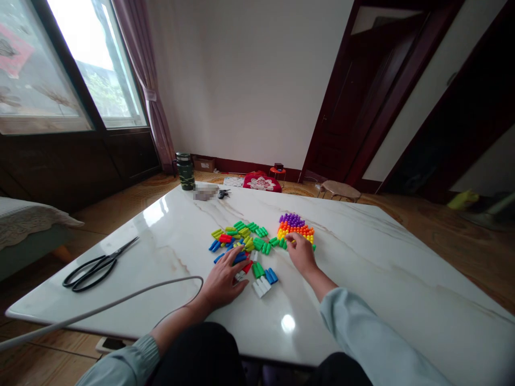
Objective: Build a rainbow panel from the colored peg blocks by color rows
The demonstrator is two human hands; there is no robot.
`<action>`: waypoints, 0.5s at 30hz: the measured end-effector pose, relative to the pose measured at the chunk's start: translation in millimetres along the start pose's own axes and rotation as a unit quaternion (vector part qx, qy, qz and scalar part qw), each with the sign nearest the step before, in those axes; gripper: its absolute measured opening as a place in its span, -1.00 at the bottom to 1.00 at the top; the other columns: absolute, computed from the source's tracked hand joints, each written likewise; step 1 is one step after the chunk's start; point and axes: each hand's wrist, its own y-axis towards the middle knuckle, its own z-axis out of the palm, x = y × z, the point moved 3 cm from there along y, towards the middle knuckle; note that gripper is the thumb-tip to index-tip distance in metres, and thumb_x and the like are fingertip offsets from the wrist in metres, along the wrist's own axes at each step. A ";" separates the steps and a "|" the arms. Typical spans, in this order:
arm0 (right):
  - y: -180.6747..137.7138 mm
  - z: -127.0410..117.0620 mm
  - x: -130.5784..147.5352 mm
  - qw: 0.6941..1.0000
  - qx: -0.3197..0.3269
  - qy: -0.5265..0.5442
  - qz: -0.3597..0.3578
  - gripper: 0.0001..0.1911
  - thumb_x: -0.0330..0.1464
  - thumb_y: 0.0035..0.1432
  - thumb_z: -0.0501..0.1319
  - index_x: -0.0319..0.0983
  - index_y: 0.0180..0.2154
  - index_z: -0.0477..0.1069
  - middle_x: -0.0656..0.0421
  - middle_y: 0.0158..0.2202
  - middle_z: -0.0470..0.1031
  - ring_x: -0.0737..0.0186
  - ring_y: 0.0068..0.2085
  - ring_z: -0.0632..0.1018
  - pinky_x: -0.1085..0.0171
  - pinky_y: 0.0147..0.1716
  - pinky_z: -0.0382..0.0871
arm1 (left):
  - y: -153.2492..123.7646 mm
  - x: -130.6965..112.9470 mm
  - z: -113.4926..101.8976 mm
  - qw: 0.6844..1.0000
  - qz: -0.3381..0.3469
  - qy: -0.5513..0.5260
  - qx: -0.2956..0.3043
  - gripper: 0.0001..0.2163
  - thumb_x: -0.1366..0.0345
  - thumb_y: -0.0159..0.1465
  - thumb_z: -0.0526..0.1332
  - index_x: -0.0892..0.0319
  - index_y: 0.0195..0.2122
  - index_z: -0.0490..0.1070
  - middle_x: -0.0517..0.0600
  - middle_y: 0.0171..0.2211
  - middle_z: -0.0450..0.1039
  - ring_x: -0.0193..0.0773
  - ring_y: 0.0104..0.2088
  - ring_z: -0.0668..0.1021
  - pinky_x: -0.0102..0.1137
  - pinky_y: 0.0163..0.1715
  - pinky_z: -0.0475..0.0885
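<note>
My left hand (224, 276) rests over a loose heap of small plastic pieces, its fingers apart and touching or just above some blue pieces (240, 258). Scattered around it are green pieces (258, 269), white pieces (262, 287), yellow-green pieces (244, 232) and a red piece (225, 238). Further right, orange pieces (298, 228) and purple pieces (292, 219) stand packed in rows, with yellow ones in front. At the near edge of these rows my right hand (302, 256) has its fingers pinched together; what lies between the fingertips is too small to make out.
Black-handled scissors (100, 264) lie at the table's left, near a grey cable (132, 292) crossing toward my left arm. A camouflage flask (185, 172) and a small black object (223, 193) sit along the far edge of the white marbled table (362, 279). A stool (340, 190) stands beyond.
</note>
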 end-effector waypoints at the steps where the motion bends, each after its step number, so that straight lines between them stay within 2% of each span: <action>1: 3.6 9.2 13.2 0.999 0.034 -0.011 -0.040 -0.75 -0.52 0.15 0.08 -0.23 -0.22 0.49 0.12 -0.17 0.55 0.25 -0.15 0.53 0.35 -0.11 0.34 | -0.2 0.1 0.2 1.000 0.001 -0.001 -0.005 -0.57 0.27 0.15 0.23 0.04 0.08 0.43 0.13 0.33 0.09 0.09 0.29 0.24 0.00 0.22 0.25; 4: 19.7 34.7 47.7 0.983 0.127 -0.072 -0.111 -0.69 -0.55 0.13 0.09 -0.20 -0.17 0.51 0.11 -0.08 0.50 0.25 -0.09 0.50 0.35 -0.06 0.31 | -0.9 1.1 1.8 1.000 0.004 -0.009 -0.014 -0.56 0.29 0.13 0.25 0.03 0.08 0.43 0.13 0.32 0.11 0.09 0.28 0.24 0.01 0.21 0.25; 8: 48.6 60.7 75.2 0.964 0.181 -0.155 -0.119 -0.61 -0.52 0.16 0.12 -0.16 0.01 0.43 0.08 0.04 0.42 0.17 0.08 0.40 0.29 0.02 0.27 | -1.5 3.2 2.6 1.000 -0.002 -0.021 -0.015 -0.55 0.29 0.11 0.27 0.02 0.08 0.43 0.11 0.32 0.11 0.09 0.29 0.24 0.02 0.22 0.24; 10: 61.0 71.7 80.2 0.958 0.194 -0.188 -0.090 -0.59 -0.43 0.18 0.17 -0.13 0.08 0.37 0.05 0.08 0.37 0.08 0.13 0.36 0.21 0.01 0.29 | -1.8 3.0 2.0 1.000 -0.006 -0.023 -0.012 -0.54 0.30 0.10 0.28 0.01 0.08 0.43 0.10 0.32 0.11 0.08 0.29 0.24 0.02 0.23 0.23; 13: 73.4 85.7 78.0 0.953 0.207 -0.222 -0.004 -0.48 -0.25 0.13 0.28 -0.16 0.12 0.31 -0.04 0.12 0.31 -0.06 0.15 0.34 0.12 -0.04 0.34 | -2.0 1.8 0.8 0.999 -0.014 -0.029 -0.007 -0.53 0.29 0.09 0.30 0.00 0.08 0.43 0.09 0.32 0.11 0.07 0.29 0.23 0.01 0.24 0.22; 15: 77.1 92.9 73.7 0.951 0.207 -0.225 0.043 -0.47 -0.26 0.09 0.32 -0.23 0.10 0.33 -0.10 0.11 0.32 -0.08 0.13 0.36 0.13 -0.05 0.34 | -1.9 1.3 0.3 0.999 -0.021 -0.033 -0.001 -0.53 0.28 0.09 0.30 0.00 0.08 0.42 0.09 0.32 0.11 0.07 0.29 0.23 0.01 0.24 0.22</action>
